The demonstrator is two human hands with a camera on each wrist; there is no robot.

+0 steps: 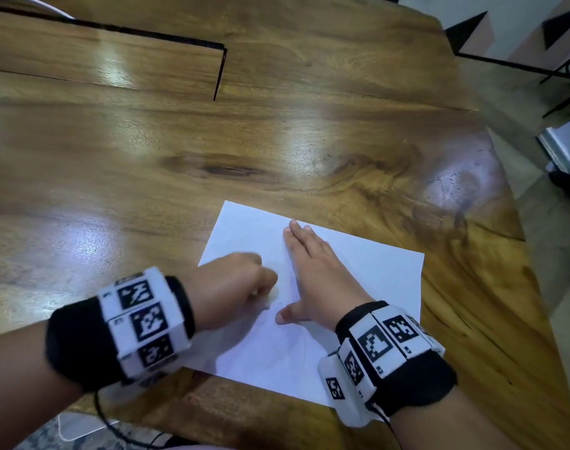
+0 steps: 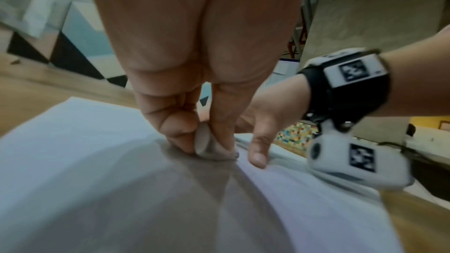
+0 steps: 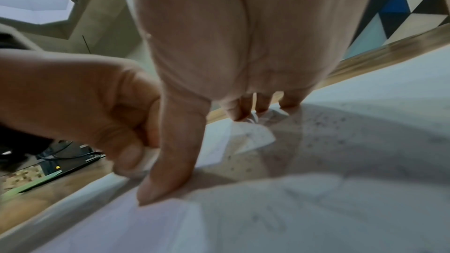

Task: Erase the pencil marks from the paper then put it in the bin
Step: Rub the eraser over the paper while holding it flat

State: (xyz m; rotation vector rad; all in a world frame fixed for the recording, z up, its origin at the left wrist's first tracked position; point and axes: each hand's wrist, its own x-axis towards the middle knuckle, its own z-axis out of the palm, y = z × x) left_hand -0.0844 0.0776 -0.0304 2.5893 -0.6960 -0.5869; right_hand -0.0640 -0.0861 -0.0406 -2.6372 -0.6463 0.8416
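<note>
Paper: white sheet, flat on table at near edge; faint pencil marks close to the wrists, dark crumbs scattered farther along. Right hand: flat on sheet, fingers straight, thumb spread, pressing it down. Left hand: curled, pinching a pale eraser between thumb and fingers, eraser tip touching sheet just beside the right thumb. Table: glossy wood, dark seam across far half. Floor beyond, patterned in triangles.
</note>
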